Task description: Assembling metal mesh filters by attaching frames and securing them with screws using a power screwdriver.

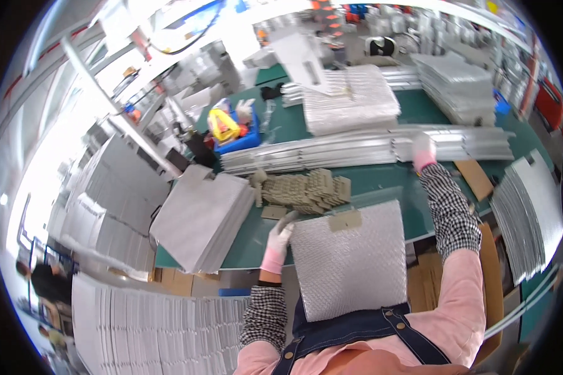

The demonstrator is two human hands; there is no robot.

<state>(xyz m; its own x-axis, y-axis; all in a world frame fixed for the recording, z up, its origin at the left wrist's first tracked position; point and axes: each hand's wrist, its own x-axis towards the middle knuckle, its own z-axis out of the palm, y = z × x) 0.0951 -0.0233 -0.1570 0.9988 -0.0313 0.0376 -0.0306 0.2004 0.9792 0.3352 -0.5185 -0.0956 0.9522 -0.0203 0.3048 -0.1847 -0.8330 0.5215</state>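
A silver, finely textured rectangular panel (349, 265) leans from the table's front edge against my lap. At its top edge lies a small beige-grey rectangular piece (345, 220). My left hand (279, 236), in a white glove with grey fingertips, is closed at the panel's upper left corner. Across the table, my right hand (424, 149) in a white and pink glove rests at a row of long silver metal strips (350, 149). Its fingers are blurred, so their grip is unclear. Between my hands and the strips sits a pile of beige-grey pieces (306, 189).
White panels (200, 212) are stacked on the left of the green table (381, 181), silver panels (532, 215) on the right. Further back stand a blue bin (239, 134) and a silver stack (350, 103). A brown cardboard piece (474, 179) lies right of my hand.
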